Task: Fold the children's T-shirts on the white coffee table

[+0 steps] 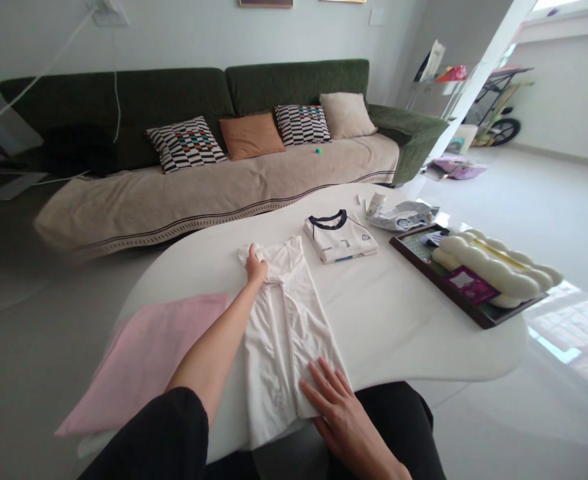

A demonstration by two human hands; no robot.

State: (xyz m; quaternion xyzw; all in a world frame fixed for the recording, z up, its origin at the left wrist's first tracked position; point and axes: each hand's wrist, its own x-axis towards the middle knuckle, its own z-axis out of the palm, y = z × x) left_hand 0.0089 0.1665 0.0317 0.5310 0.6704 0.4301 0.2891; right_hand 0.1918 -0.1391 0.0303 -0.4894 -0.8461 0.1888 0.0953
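Note:
A white shirt (279,333), folded into a long strip with its sides turned inward, lies on the white table (399,320). Its lower end hangs over the near edge by my lap. At its far end, my left hand (257,267) grips the fabric near the neckline, the thumb on top and the other fingers partly hidden. My right hand (338,407) rests flat on the shirt's lower right corner, fingers stretched out. Beyond it sits a neatly folded white jersey (343,239) with a dark collar. Pink cloth (149,353) lies left of the shirt, partly behind my left forearm.
On the table's right side, a dark-rimmed tray (439,291) bears a cream, puffy case (499,263) and a purple card. A silvery packet (407,217) and a small white bottle (377,203) are behind it. A green sofa (294,80) with cushions stands across the table.

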